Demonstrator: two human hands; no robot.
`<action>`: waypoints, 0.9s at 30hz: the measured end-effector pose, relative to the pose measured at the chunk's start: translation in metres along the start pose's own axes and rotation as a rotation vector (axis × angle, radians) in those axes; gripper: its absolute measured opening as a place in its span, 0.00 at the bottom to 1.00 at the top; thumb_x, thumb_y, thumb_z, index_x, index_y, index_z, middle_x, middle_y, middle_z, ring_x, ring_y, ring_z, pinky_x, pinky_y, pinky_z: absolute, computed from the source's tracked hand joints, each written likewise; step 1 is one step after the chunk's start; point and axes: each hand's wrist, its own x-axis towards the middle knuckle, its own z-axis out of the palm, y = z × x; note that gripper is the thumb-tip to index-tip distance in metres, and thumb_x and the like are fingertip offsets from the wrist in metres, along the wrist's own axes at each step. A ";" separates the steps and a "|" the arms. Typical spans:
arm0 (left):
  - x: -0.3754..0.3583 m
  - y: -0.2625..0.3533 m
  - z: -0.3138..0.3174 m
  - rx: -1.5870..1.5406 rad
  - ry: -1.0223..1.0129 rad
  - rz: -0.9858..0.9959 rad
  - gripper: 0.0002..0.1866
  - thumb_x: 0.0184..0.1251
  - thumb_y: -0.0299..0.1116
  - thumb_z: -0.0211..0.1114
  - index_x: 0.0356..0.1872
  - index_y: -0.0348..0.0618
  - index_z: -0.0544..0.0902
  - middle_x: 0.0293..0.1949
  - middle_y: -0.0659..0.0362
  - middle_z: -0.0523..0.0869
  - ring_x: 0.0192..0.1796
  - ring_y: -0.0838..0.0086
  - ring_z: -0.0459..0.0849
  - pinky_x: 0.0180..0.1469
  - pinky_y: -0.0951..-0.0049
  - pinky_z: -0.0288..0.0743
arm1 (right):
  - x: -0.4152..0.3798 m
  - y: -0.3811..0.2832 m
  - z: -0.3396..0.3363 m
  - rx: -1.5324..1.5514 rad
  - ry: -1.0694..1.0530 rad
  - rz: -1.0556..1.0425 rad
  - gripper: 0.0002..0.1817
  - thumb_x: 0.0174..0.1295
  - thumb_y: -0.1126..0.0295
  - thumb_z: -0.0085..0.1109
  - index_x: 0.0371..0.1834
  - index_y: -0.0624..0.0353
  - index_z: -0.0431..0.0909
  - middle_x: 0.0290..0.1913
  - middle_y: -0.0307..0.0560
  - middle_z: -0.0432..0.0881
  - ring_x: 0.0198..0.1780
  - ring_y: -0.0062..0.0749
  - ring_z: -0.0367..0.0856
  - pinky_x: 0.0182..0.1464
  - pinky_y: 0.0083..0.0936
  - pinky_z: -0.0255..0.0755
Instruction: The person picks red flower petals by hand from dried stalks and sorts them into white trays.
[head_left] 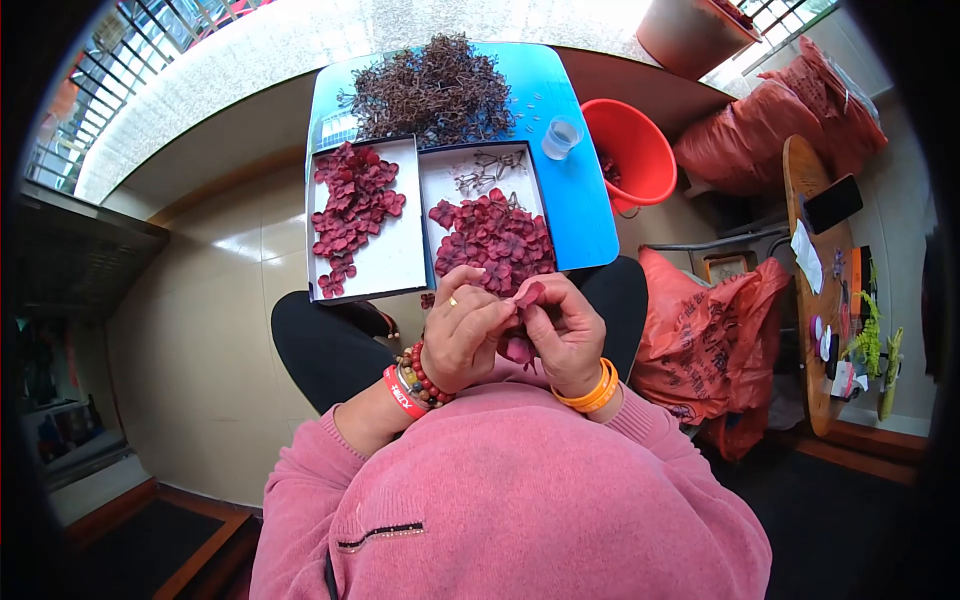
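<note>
Close to my body, both hands meet over a dark pink artificial flower [520, 350]. The fingers of my left hand [462, 335] are closed in a pinch on it from the left. From the right, my right hand [568, 338] pinches a petal between thumb and forefinger. Just beyond my fingers lies a heap of dark red fabric flowers [495, 240] in the right box [435, 180], with several thin brown stems [488, 172] at its far end. The left box [395, 260] holds more fabric flowers [350, 205]. My fingers partly hide the flower.
A blue table [590, 215] carries both boxes, a pile of brown stems [435, 90] and a clear cup [561, 138]. A red bucket [645, 160] stands to its right. Red bags [690, 340] and a wooden board with a phone [833, 205] are further right.
</note>
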 end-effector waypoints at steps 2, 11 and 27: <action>0.002 0.002 -0.001 0.020 -0.002 0.012 0.12 0.57 0.18 0.65 0.43 0.39 0.78 0.30 0.57 0.82 0.30 0.68 0.82 0.54 0.54 0.73 | -0.001 0.002 -0.002 -0.089 -0.012 -0.050 0.07 0.61 0.83 0.56 0.42 0.66 0.74 0.44 0.44 0.75 0.42 0.20 0.76 0.43 0.16 0.72; 0.010 0.010 -0.008 0.050 -0.038 0.039 0.13 0.54 0.18 0.65 0.41 0.38 0.78 0.30 0.57 0.82 0.31 0.67 0.82 0.52 0.53 0.75 | 0.006 -0.010 0.000 -0.361 -0.045 -0.305 0.10 0.54 0.86 0.58 0.39 0.65 0.76 0.42 0.49 0.79 0.38 0.27 0.79 0.39 0.18 0.74; 0.011 0.009 -0.007 0.060 -0.059 0.058 0.14 0.52 0.18 0.67 0.42 0.35 0.80 0.32 0.55 0.81 0.32 0.67 0.81 0.50 0.58 0.76 | 0.006 -0.011 0.004 0.168 -0.004 0.224 0.05 0.65 0.83 0.52 0.41 0.66 0.75 0.42 0.42 0.78 0.38 0.18 0.76 0.43 0.15 0.73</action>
